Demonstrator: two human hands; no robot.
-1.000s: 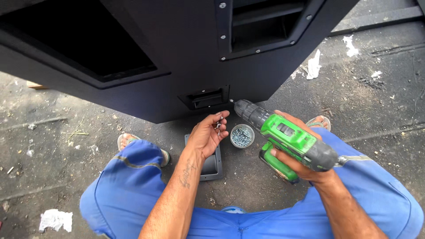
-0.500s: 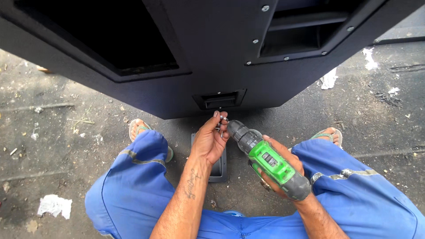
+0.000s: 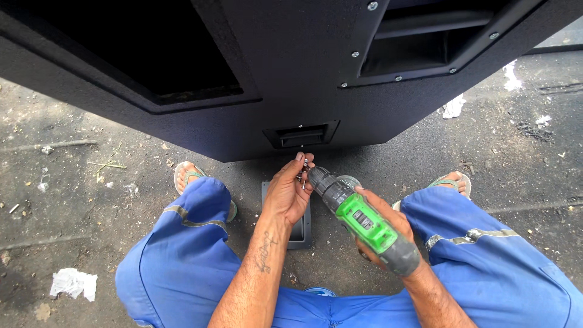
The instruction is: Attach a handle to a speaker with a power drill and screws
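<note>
A round tin (image 3: 350,180) sat at the drill's twelve o'clock, contents hidden. The left hand (image 3: 288,194) pinched small metal screws (image 3: 303,173); the right hand (image 3: 379,234) clamped the glossy green-and-grey drill (image 3: 358,218).

Big black cabinet (image 3: 291,79) walling off the front, blue-trousered knees (image 3: 188,243) hemming both sides, dark plate (image 3: 302,228) on the ground between, open pavement (image 3: 67,182) far left and right
</note>
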